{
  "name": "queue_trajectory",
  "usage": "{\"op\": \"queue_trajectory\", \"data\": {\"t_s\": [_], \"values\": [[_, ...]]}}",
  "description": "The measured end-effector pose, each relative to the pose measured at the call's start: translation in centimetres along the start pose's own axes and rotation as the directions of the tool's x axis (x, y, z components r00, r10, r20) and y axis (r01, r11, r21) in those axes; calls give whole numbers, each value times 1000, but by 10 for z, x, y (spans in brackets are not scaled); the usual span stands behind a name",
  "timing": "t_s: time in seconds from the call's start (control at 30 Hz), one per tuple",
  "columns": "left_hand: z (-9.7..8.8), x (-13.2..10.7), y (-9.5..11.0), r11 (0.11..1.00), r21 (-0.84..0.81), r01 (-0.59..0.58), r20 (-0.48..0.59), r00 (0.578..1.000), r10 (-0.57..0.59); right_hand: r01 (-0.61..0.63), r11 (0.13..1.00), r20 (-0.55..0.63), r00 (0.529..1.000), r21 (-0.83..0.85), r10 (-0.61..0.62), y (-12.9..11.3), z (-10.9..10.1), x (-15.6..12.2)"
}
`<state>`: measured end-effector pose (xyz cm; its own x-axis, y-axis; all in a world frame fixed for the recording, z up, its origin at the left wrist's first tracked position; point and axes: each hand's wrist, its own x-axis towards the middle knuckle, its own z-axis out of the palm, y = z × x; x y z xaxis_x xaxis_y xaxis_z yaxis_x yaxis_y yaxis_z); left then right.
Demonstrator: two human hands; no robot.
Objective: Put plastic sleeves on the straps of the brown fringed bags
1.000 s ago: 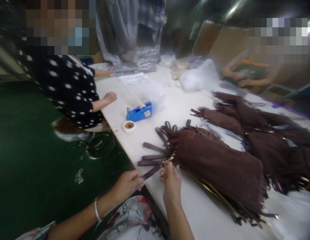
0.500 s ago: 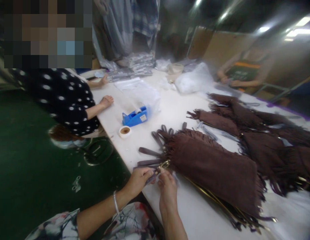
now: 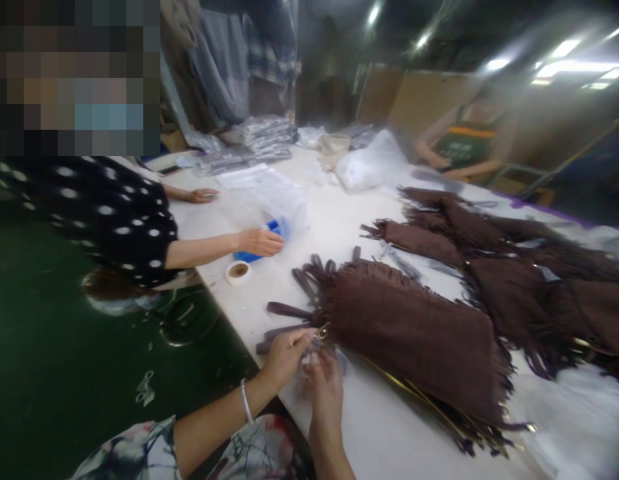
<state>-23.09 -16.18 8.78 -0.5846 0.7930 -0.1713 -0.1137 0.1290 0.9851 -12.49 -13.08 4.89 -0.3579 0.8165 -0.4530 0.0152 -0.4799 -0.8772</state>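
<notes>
Right hand [image 3: 326, 381] blurred; blue dispenser [image 3: 246, 257] partly covered.

Two own hands are at 6 o'clock: one left hand [image 3: 285, 357] and one right hand [image 3: 325, 383]. Co-workers [image 3: 114, 210] are two. I count one dispenser [image 3: 246, 256], one tape roll [image 3: 238, 281], one bracelet [image 3: 246, 401]. Bags [image 3: 409, 330] are several, overlapping.

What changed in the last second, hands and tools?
The co-worker's hand reached toward the picture's right and is now over the blue tape dispenser. The left hand closed in on the gold clasp; the right hand came off it to just below, its grip blurred. Unmoved: the white roll beside the dispenser and the stacked brown fringed bags.
</notes>
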Motion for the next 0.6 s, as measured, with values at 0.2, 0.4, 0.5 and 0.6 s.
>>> {"op": "queue_trajectory", "data": {"t_s": [0.2,0.4,0.5,0.6], "values": [[3,5,0,993,89,73,-23,997,-71,-77,994,115,991,74,68,8,6,-2],[0,18,6,986,-62,155,125,981,-146,-73,993,172,984,93,57,15,3,3],[3,30,13,980,-114,160,165,976,-141,-38,999,221,975,35,29,17,2,0],[7,40,18,986,-88,140,190,974,-121,-19,1000,240,971,7,17,19,-1,-4]]}}
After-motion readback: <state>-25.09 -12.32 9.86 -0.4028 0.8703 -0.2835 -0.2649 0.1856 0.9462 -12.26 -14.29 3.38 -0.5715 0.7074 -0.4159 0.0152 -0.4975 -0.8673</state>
